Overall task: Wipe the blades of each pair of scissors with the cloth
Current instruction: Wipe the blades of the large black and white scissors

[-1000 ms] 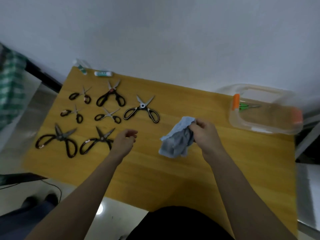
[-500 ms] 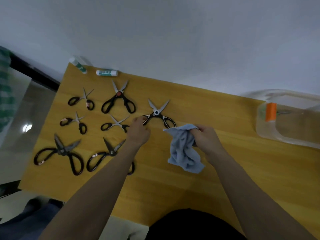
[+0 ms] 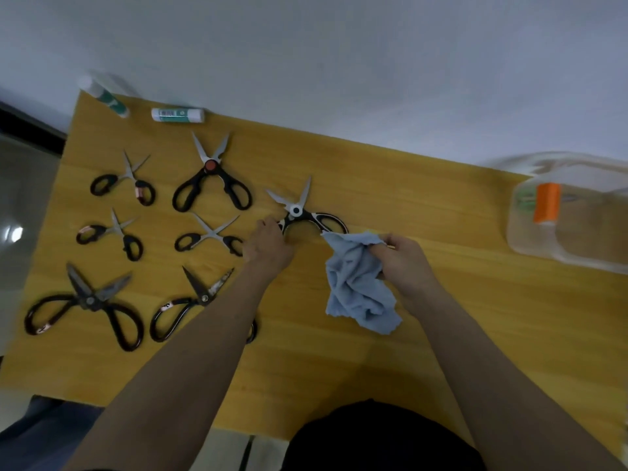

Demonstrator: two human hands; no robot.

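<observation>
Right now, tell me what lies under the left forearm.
Under the left forearm lies the right handle loop of the black-handled scissors; only a sliver of it shows past the arm. The blades and left loop lie in plain view on the table.

Left hand [image 3: 270, 244]: grips scissors [image 3: 303, 214] by one handle loop, blades open.
Right hand [image 3: 402, 263]: bunches cloth [image 3: 358, 285], hanging below.

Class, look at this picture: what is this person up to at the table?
A person sits at a wooden table with seven pairs of scissors spread open on it. The left hand is at the handle of the black-and-white scissors, about to pick them up. The right hand holds a crumpled blue cloth beside them. No blade is against the cloth yet.
</observation>
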